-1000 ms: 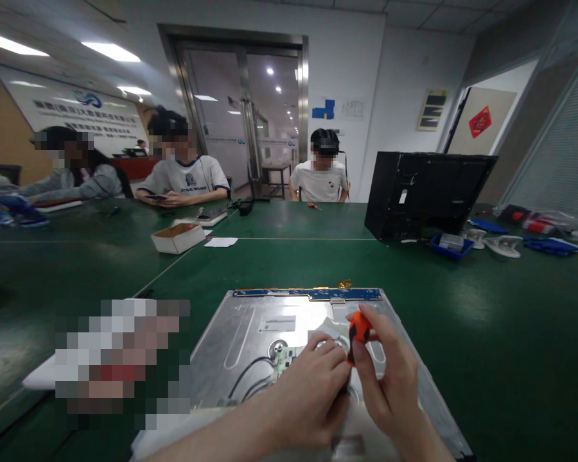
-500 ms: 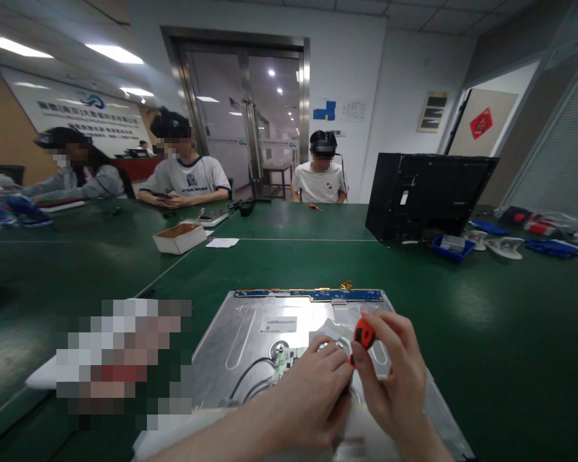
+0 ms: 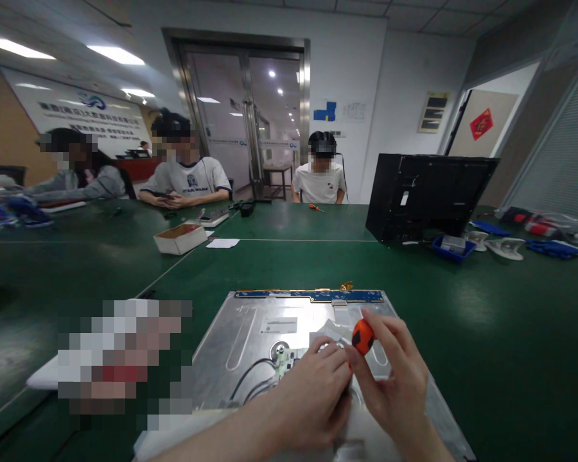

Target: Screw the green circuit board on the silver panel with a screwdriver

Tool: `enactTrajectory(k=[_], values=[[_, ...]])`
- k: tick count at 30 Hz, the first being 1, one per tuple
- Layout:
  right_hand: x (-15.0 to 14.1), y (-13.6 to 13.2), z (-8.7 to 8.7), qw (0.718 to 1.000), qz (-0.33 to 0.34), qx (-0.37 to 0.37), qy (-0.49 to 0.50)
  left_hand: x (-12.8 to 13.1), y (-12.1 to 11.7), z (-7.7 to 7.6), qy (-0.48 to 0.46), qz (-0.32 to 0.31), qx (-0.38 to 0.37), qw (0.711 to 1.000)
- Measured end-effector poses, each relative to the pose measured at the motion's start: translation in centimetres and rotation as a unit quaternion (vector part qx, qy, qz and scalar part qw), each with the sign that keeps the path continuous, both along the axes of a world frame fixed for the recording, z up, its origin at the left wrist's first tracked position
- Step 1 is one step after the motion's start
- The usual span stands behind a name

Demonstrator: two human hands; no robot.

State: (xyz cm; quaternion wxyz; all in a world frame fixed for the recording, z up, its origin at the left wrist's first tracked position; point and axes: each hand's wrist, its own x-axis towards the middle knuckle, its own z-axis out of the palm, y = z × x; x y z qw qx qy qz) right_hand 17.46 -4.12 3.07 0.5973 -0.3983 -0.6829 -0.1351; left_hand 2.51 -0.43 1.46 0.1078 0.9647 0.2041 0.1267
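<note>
A silver metal panel [image 3: 250,333], the back of a display, lies flat on the green table in front of me. A blue strip board [image 3: 308,296] runs along its far edge. A small green circuit board [image 3: 283,359] with black wires [image 3: 248,380] sits near the panel's middle. My right hand [image 3: 390,378] is closed on an orange-and-black screwdriver [image 3: 363,337], held upright over the panel. My left hand [image 3: 311,394] is curled beside it, fingers pressed down around the screwdriver's lower end, which is hidden.
A black monitor housing [image 3: 426,196] stands at the back right, with a blue tray [image 3: 450,247] and white parts beside it. A small cardboard box [image 3: 179,238] and paper lie mid-left. Three people sit across the table. A blurred patch covers something at my left.
My right hand has turned and shifted slightly right with the screwdriver handle. My left hand has stayed in place on the panel.
</note>
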Motion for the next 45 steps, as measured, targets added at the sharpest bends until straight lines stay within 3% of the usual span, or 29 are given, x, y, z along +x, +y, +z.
enactTrajectory(k=[8,13,22,45], values=[[0.3,0.0,-1.2,0.999,0.030,-0.031,0.020,0.1,0.1,-0.6,-0.004,0.005,0.012,1.000],[0.1,0.1,-0.5,0.999,0.023,0.004,0.021,0.1,0.2,-0.9,-0.010,0.005,0.010,1.000],[0.2,-0.1,-0.3,0.999,0.035,-0.035,-0.003,-0.1,0.0,0.1,0.000,-0.006,0.006,1.000],[0.2,-0.3,-0.1,0.999,0.033,-0.040,0.000,-0.2,0.2,0.0,-0.002,-0.015,0.019,1.000]])
